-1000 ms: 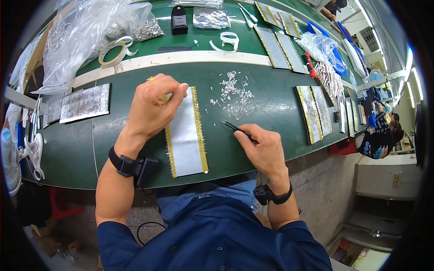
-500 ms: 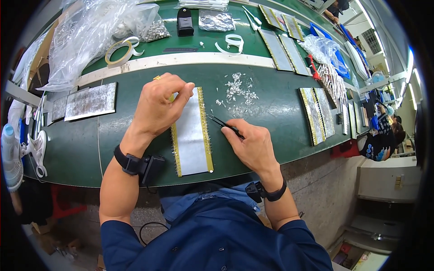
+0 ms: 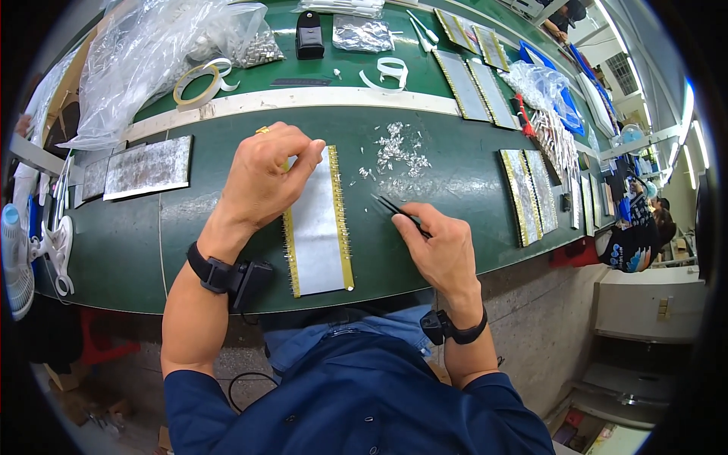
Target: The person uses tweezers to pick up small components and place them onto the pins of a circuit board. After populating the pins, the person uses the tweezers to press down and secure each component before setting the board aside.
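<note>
A long silvery panel (image 3: pixel 317 250) lies on the green table before me, with yellow strips of small pins along both long edges. My left hand (image 3: pixel 269 178) is closed over its upper left part, thumb against curled fingers. What those fingers hold, if anything, is hidden. Black tweezers (image 3: pixel 396 208) are gripped in my right hand (image 3: pixel 444 243), right of the panel and apart from it. Their tips point up and left, and I cannot make out anything between them. Beyond the tips lies a loose scatter of tiny shiny pieces (image 3: pixel 398 152).
Two pin-edged panels (image 3: pixel 523 197) lie at the right, and dull metal plates (image 3: pixel 148 168) at the left. Along the back are a tape roll (image 3: pixel 199 85), a large clear plastic bag (image 3: pixel 144 68) and a black pouch (image 3: pixel 309 38). A small white fan (image 3: pixel 15 258) stands far left.
My right hand has drawn the tweezers away from the panel's right edge, toward the right. My left hand keeps its place over the panel.
</note>
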`<state>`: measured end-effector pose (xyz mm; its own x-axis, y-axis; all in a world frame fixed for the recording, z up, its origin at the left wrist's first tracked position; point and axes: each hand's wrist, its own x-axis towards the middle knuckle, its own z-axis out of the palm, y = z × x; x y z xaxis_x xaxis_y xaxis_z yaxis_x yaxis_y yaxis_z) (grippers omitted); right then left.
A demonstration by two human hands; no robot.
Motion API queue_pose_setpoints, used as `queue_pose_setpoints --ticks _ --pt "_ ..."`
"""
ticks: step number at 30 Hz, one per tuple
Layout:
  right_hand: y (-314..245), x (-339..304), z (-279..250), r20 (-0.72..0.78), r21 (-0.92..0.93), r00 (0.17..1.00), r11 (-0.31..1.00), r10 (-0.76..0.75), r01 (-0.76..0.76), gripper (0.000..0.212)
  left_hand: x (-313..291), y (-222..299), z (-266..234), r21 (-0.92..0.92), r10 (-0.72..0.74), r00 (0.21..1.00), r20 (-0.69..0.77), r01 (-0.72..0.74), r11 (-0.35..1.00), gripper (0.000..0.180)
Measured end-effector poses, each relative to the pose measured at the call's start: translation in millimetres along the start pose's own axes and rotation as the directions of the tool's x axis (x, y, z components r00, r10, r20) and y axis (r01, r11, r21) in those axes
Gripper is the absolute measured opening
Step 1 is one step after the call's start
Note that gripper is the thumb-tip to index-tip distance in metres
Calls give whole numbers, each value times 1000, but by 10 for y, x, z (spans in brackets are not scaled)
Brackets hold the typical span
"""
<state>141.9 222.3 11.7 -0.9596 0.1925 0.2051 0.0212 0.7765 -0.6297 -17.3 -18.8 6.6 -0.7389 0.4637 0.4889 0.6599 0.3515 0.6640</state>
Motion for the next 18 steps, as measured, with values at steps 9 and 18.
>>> queue_pose_setpoints --ticks 9,18 --pt "16 161 82 81 -69 993 994 -81 86 19 12 21 15 -18 7 1000 -21 -7 1000 21" --pt "49 522 -109 224 -99 943 957 -247 274 19 3 -14 12 7 31 999 -21 -31 999 21"
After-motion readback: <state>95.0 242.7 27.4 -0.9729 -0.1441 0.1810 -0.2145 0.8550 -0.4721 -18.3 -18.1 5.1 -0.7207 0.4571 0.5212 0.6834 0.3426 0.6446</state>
